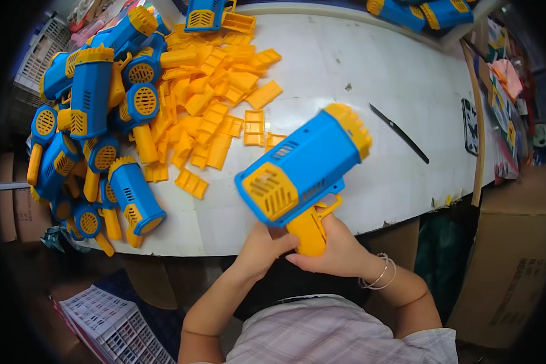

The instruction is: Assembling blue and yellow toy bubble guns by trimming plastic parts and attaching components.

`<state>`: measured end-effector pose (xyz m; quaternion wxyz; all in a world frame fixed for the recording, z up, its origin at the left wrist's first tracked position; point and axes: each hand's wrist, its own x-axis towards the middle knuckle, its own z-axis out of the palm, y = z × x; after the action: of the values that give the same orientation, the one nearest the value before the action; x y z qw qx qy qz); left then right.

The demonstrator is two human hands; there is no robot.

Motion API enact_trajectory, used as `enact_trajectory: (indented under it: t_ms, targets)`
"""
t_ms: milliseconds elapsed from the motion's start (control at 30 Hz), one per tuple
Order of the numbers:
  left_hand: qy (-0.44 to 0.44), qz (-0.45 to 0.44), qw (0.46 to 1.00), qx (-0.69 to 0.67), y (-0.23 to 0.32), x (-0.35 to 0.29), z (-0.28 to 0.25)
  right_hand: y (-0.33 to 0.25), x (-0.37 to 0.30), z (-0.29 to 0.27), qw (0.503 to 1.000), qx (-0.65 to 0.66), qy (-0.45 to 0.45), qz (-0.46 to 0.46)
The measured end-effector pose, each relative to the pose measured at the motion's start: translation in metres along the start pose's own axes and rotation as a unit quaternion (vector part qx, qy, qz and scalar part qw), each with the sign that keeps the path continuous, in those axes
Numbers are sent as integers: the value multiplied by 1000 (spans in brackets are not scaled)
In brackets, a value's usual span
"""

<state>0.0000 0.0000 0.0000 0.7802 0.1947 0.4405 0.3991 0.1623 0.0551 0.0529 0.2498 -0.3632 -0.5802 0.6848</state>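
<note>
A blue and yellow toy bubble gun (312,161) is held up over the near edge of the table, its toothed yellow muzzle tilted to the far right. My right hand (341,247) is closed round its yellow handle, below the trigger guard. At the rear end, my left hand (266,247) grips it from below; the thumb lies by the handle and the other fingers are partly hidden behind the body. Beyond the gun lie many loose yellow plastic covers (215,115), spread in a heap. One cover (275,141) is partly hidden behind the gun.
More toy bubble guns (91,94) are piled at the left of the white table (394,79). A black thin-bladed knife (400,133) and a phone (469,126) lie to the right. Cardboard boxes (503,261) stand at lower right, a white basket (118,327) at lower left.
</note>
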Motion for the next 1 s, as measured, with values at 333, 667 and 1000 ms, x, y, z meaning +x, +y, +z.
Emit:
enact_trajectory:
  t_ms: [333,667,1000]
  targets:
    - [-22,61,992,-105,-16,5,31,19,-35,-16,977,-201,40,58]
    - [149,151,976,50,-29,18,75,56,-9,0,871,-323,367,-54]
    - [54,61,995,59,-18,12,51,52,-17,-16,841,-405,355,-60]
